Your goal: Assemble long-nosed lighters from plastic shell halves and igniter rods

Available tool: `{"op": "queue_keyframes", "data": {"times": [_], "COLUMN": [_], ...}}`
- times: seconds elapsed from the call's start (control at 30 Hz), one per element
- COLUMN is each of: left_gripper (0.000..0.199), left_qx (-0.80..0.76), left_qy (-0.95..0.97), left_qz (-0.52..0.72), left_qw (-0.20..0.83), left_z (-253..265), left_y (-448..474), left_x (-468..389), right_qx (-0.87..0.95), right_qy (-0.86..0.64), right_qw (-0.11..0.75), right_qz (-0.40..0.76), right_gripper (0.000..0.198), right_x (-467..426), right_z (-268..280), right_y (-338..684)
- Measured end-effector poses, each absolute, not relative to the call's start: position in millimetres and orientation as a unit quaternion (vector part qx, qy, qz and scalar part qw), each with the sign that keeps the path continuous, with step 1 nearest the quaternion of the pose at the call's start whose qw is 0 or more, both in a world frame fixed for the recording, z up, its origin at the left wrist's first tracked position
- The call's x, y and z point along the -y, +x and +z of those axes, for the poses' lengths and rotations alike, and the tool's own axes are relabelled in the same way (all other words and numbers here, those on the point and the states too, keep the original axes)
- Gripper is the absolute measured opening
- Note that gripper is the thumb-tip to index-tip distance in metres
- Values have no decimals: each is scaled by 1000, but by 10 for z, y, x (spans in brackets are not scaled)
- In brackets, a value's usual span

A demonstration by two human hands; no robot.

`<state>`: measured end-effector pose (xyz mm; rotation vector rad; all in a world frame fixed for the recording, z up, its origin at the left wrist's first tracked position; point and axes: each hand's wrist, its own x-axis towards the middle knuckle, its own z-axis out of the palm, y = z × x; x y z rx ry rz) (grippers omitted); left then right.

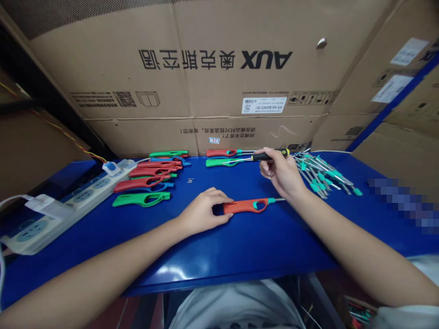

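My left hand pinches the butt end of a red gas lighter lying flat on the blue table. The lighter has a teal trigger and a metal tube pointing right, partly hidden by my right wrist. My right hand grips a screwdriver with a black and yellow handle. Its thin shaft points left, above a green lighter. Behind that lies another red lighter with a metal tube. Tiny screws lie in a small cluster beyond my left hand.
Several green, red and blue lighter handles are stacked at the left, beside a white power strip. Metal tubes with teal ends form a pile at the right. A cardboard wall closes the back of the blue table.
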<state>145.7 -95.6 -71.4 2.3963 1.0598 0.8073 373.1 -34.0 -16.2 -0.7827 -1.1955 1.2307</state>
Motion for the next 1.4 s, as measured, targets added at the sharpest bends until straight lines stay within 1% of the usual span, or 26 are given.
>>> {"op": "queue_keyframes", "data": {"times": [0.07,0.23,0.3,0.4,0.57,0.77,1.1,1.3,1.4], "left_gripper": [33,61,62,54,26,10,4,5,6], "left_qx": [-384,-443,-463,-478,-459,-440,-426,-408,-395], "left_qy": [848,773,733,702,710,715,735,764,791], "left_qz": [300,365,401,446,472,496,496,469,433], "left_qw": [208,270,294,283,249,221,180,172,175], "left_z": [-746,-810,-813,-777,-695,-681,-715,-729,-749], "left_y": [1474,1509,1516,1514,1500,1503,1462,1456,1448], "left_x": [946,951,953,952,947,975,936,934,948], "right_qx": [492,478,478,479,482,472,479,560,622], "right_qy": [-336,-348,-353,-350,-351,-339,-345,-364,-361], "right_qw": [604,583,566,549,535,523,521,520,490], "right_qz": [531,557,571,589,599,624,617,532,492], "right_gripper": [26,29,31,33,32,27,25,25,23], "right_x": [343,303,300,323,371,391,380,359,385], "right_z": [-134,-256,-300,-320,-320,-360,-383,-372,-310], "right_y": [3770,3766,3748,3725,3704,3674,3664,3691,3711]}}
